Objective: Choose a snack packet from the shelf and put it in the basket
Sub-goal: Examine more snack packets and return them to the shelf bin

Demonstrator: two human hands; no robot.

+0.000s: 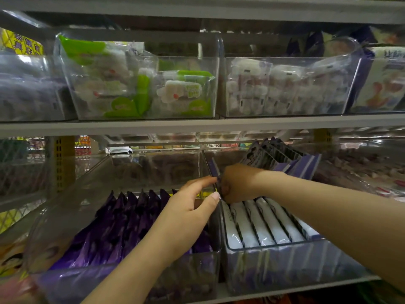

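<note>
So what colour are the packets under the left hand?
The packets are dark purple; the head view shows them.
</note>
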